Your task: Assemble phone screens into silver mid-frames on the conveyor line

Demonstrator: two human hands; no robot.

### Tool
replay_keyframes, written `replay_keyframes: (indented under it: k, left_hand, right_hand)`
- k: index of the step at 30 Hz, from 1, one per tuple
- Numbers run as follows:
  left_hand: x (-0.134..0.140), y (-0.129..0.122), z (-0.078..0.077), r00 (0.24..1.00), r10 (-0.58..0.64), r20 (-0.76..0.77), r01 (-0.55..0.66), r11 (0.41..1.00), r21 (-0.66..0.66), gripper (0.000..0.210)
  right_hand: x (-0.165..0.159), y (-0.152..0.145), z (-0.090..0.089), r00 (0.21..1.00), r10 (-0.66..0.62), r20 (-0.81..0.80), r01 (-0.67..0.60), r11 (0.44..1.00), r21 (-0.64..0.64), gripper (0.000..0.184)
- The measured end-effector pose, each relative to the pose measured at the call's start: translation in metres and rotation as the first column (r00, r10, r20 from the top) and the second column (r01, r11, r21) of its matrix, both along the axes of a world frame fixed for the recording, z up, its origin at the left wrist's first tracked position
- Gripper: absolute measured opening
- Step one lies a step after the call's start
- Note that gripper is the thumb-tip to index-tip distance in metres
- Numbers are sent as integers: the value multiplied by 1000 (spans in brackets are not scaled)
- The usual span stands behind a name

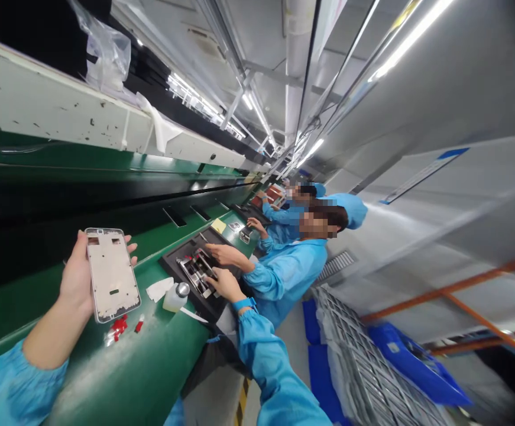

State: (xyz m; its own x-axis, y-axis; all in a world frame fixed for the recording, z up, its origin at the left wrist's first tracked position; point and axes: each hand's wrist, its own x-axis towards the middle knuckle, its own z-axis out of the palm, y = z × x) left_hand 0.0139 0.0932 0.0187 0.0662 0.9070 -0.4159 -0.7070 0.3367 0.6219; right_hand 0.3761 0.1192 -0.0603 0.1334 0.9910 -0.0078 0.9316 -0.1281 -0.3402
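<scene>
My left hand [73, 281] is closed round the edges of a white phone middle frame [113, 275], held up over the green bench with its flat face towards me. My right hand [227, 285], with a blue wristband, reaches to a black foam tray [175, 260]. Its fingers are bent together at the metal phone frames [197, 269] lying there; what the fingertips grip is too small to tell. Beside it, a co-worker's hand [224, 254] is over the same tray.
Red caps or small red parts [117, 327] lie on the green bench [151, 361], near a white bottle with a metal top [176, 297] and a white tissue [159, 289]. Dark phone panels [175, 216] rest along the line. Co-workers in blue [288, 266] sit to the right.
</scene>
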Motion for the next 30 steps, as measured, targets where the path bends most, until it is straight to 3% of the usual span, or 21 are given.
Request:
replay_keyframes:
  k: [3,5,9,11,13,17,20,23,25,28,30]
  left_hand:
    - [3,-8,-2,990,-133,-39,135,990,38,66]
    - [9,-15,-7,958,-284,-36,286,955,84,68]
    - [30,-32,-23,793,-609,-4,585,760,284,81]
    - [41,-39,-33,733,-680,4,631,682,369,93]
    - [47,-43,-40,727,-687,-4,625,660,417,98]
    - [43,-42,-46,836,-501,-224,538,671,510,97]
    - [36,-41,-47,833,-300,-464,545,590,596,86]
    - [32,-44,-44,760,-65,-646,587,494,641,78]
    - [31,-46,-41,654,83,-752,644,459,612,77]
    - [26,-49,-35,503,203,-840,724,432,538,77]
    - [22,-50,-32,462,250,-851,761,381,525,75]
  right_hand:
    - [-5,-13,25,992,44,-116,-27,989,143,35]
    - [-18,-26,39,971,94,-218,-38,968,247,44]
    - [-68,-55,40,891,208,-404,-50,928,368,62]
    - [-96,-66,36,851,250,-461,-53,916,398,63]
    - [-118,-72,36,824,275,-496,-36,898,439,61]
    - [-139,-75,53,677,418,-606,6,820,572,52]
    - [-150,-76,64,553,538,-636,-58,786,615,52]
    - [-164,-77,67,468,575,-670,-35,770,637,52]
    - [-174,-77,67,413,580,-702,32,761,648,50]
    - [-185,-77,71,350,585,-732,109,750,652,44]
    - [-190,-74,76,336,602,-724,145,727,671,35]
